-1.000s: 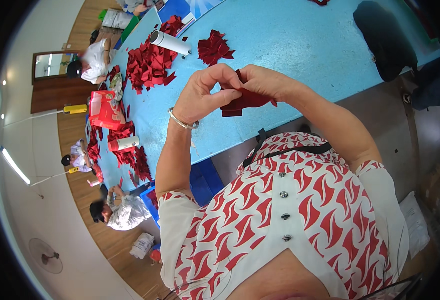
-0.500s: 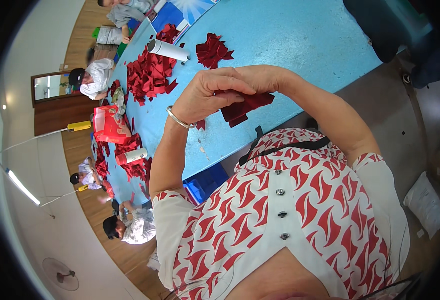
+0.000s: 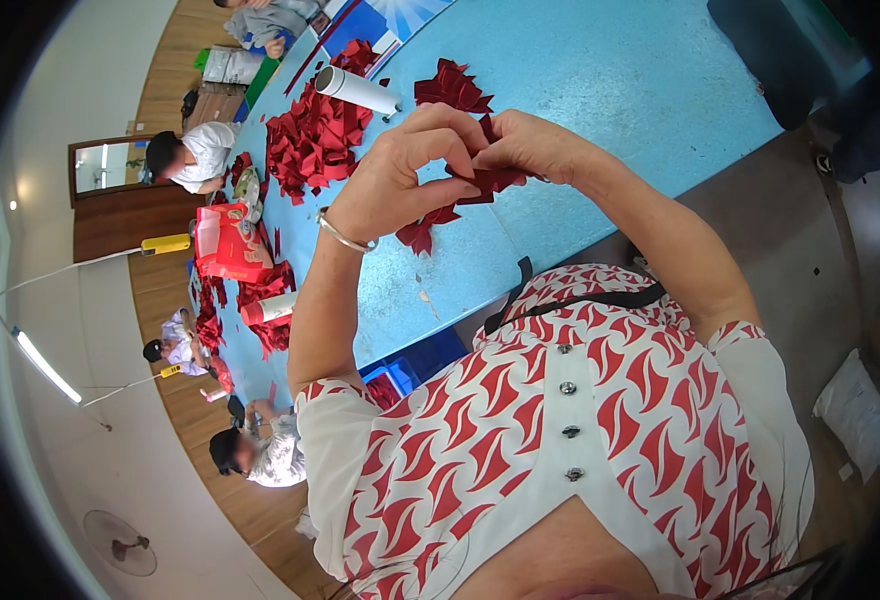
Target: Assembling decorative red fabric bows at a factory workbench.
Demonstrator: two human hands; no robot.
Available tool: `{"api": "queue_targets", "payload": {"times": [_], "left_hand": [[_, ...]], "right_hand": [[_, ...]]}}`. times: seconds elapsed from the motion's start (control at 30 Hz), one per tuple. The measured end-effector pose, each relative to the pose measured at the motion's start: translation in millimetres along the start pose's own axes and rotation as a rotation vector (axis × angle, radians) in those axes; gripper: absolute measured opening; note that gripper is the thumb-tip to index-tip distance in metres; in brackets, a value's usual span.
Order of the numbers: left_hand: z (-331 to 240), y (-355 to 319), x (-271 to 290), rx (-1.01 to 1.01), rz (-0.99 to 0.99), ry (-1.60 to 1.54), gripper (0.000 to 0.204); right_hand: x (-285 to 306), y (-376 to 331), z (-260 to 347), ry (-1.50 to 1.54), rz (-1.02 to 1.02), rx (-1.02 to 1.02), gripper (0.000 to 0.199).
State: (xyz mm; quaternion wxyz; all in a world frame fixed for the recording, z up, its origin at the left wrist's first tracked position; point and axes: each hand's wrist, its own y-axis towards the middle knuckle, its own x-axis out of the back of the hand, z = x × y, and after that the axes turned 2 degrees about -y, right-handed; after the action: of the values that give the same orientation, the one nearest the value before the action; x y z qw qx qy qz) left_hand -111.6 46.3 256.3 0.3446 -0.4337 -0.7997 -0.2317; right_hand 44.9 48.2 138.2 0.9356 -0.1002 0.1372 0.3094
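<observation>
Over the near edge of the blue table [image 3: 600, 90], both hands meet at a dark red ribbon bow [image 3: 500, 181] with pointed loops. My left hand [image 3: 405, 165], a bangle at its wrist, curls in a pinch on the bow's left side. From the other side, my right hand [image 3: 540, 150] grips the bow between thumb and fingers. The fingers partly cover the ribbon. Just below my left fingers, more red ribbon points [image 3: 418, 236] show; whether they join the held piece is unclear. Another red bow [image 3: 452, 86] lies on the table just beyond my hands.
A heap of red bows [image 3: 312, 140] lies to the left, beside a white cylinder [image 3: 357, 90]. Farther left are a red bag [image 3: 228, 245] and a red-and-white cylinder [image 3: 268, 308]. Several people sit along the far side. A blue bin [image 3: 425, 355] stands below the table edge.
The flat, folded red ribbon hanging below my hands is now turned up and spread into points. My left fingers have opened out from a closer grip, and my right fingertips have come into view.
</observation>
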Motion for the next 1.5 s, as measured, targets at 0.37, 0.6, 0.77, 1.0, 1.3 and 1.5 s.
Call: {"api": "queue_targets", "payload": {"times": [0.37, 0.6, 0.77, 1.0, 1.3, 1.5], "left_hand": [[7.8, 6.6, 0.2, 0.024, -0.034, -0.605, 0.021], [10.0, -12.4, 9.7, 0.026, -0.24, -0.515, 0.019], [9.7, -19.8, 17.8, -0.066, -0.263, 0.019, 0.019], [3.2, -22.4, 27.1, 0.177, -0.115, 0.16, 0.014], [15.5, -37.7, 17.6, 0.249, -0.238, -0.053, 0.012], [18.1, -34.3, 4.7, 0.198, -0.106, -0.077, 0.014]], "right_hand": [[-2.1, -0.3, 15.8, 0.135, -0.131, 0.106, 0.011], [-8.3, -14.3, 39.3, -0.008, -0.185, 0.171, 0.015], [-14.1, -8.1, 38.8, 0.065, -0.222, 0.165, 0.017], [-21.0, 6.2, 30.2, 0.149, -0.265, 0.16, 0.018], [-28.8, 11.4, 18.1, 0.284, -0.281, 0.068, 0.016], [-18.7, 1.1, 5.0, 0.255, -0.277, 0.034, 0.017]]}}
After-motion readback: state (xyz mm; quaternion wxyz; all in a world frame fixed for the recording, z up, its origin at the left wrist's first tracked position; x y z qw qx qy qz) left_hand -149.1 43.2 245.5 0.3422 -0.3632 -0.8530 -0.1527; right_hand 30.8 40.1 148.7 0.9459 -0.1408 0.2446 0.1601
